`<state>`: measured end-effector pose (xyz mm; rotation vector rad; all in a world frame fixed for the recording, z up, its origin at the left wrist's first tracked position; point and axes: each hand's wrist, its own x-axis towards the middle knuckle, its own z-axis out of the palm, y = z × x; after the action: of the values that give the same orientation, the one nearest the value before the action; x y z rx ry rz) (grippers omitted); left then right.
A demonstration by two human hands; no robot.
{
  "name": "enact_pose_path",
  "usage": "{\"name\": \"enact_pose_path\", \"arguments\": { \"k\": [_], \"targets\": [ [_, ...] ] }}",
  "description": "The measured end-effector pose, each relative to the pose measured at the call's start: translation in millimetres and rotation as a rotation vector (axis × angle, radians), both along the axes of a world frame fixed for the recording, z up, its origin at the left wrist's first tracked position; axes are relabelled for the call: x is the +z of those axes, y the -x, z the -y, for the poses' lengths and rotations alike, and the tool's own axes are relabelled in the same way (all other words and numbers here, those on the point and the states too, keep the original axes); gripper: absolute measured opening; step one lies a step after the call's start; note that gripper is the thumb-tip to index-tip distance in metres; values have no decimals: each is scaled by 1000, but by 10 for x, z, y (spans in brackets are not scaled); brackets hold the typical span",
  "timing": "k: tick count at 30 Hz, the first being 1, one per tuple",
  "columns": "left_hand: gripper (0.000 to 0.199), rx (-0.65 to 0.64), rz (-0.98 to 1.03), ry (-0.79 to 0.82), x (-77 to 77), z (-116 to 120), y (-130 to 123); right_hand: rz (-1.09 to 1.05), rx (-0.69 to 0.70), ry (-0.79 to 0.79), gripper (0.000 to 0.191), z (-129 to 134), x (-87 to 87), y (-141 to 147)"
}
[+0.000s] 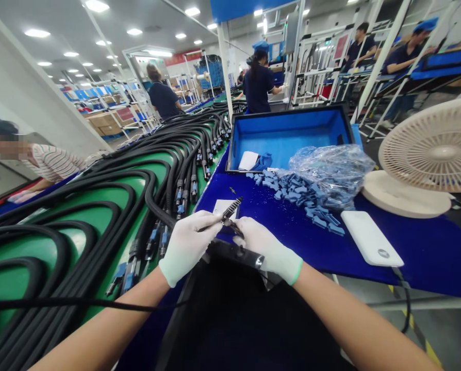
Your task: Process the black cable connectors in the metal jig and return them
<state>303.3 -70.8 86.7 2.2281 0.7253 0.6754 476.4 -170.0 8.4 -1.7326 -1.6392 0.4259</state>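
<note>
My left hand (192, 239), in a white glove, pinches a slim dark fitting with a silvery coiled tip (231, 207), which points up and to the right. Close beside it, my right hand (267, 245), gloved too, has its fingers closed around a small dark piece (236, 230) at the fitting's lower end; the fingers partly hide it. A black block-like part (236, 253) sits just below both hands. Behind the fitting lies a small white piece (219, 206) on the blue table surface (246, 193). Many small blue plastic clips (302, 195) lie heaped further right.
Black hoses (137, 180) with blue-marked ends cover a green conveyor (95, 206) at left. A blue crate (288, 131), a clear plastic bag (331, 167), a white power bank (372, 239) with a cable and a beige fan (439, 149) stand right. Several people work nearby.
</note>
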Motion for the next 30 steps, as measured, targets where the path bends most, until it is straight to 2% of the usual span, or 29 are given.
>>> {"name": "enact_pose_path", "arguments": {
  "k": [3,6,9,12,17,20,23,26,28,30],
  "targets": [
    [34,-49,-63,65,58,-108,-72,65,-48,50,15,54,48,-8],
    [49,-173,-132,156,146,-287,-218,101,-53,71,9,76,99,-31],
    [51,-280,-188,213,198,-399,-367,109,-64,100,9,94,157,-67],
    [47,-244,-143,217,190,-385,-437,92,-41,119,18,90,167,-97],
    [44,-159,-102,125,150,-309,-441,207,-131,208,15,-101,73,-80],
    [44,-147,-120,79,144,-338,-453,241,-133,237,17,-175,70,-70],
    [42,-151,-145,68,133,-388,-476,271,-94,235,16,-82,119,-134],
    [39,-54,-103,46,124,-408,-484,330,-113,272,18,108,171,-289],
    [38,-32,-54,48,133,-393,-463,366,-201,268,28,225,205,-379],
    [34,-76,-21,56,155,-360,-415,273,-235,178,52,310,239,-386]
  ]
}}
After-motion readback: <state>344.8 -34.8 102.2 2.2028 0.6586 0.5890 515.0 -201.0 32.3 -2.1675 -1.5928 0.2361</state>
